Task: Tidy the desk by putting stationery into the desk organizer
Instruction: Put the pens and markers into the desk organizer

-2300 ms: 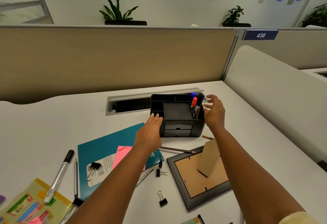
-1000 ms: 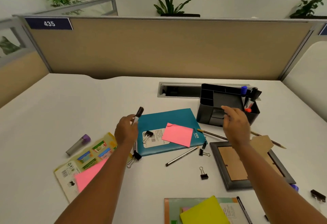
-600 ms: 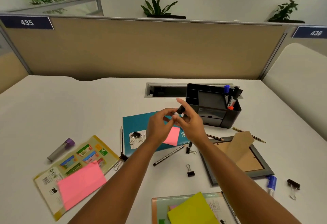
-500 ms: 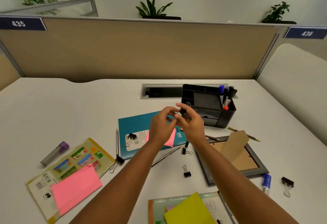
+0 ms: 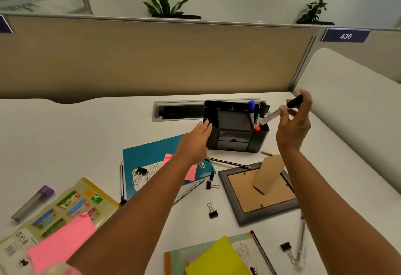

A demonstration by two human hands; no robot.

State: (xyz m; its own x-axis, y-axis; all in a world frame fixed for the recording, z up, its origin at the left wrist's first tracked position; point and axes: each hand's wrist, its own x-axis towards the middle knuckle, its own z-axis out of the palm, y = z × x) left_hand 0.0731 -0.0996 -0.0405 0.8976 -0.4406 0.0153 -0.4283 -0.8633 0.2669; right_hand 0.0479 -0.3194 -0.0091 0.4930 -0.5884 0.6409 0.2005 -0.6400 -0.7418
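My right hand (image 5: 291,126) pinches the marker (image 5: 280,112) just right of the organizer (image 5: 235,130). The marker slants, tip down-left over the organizer's right pen slot, cap up-right. My left hand (image 5: 195,142), fingers straight, touches the organizer's left wall and holds nothing.

Two bare forearms, no sleeves, no jewellery

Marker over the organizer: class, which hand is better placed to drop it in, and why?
Right. The right hand holds the marker, tip down over the organizer pen slot; the left hand only rests against its left side.
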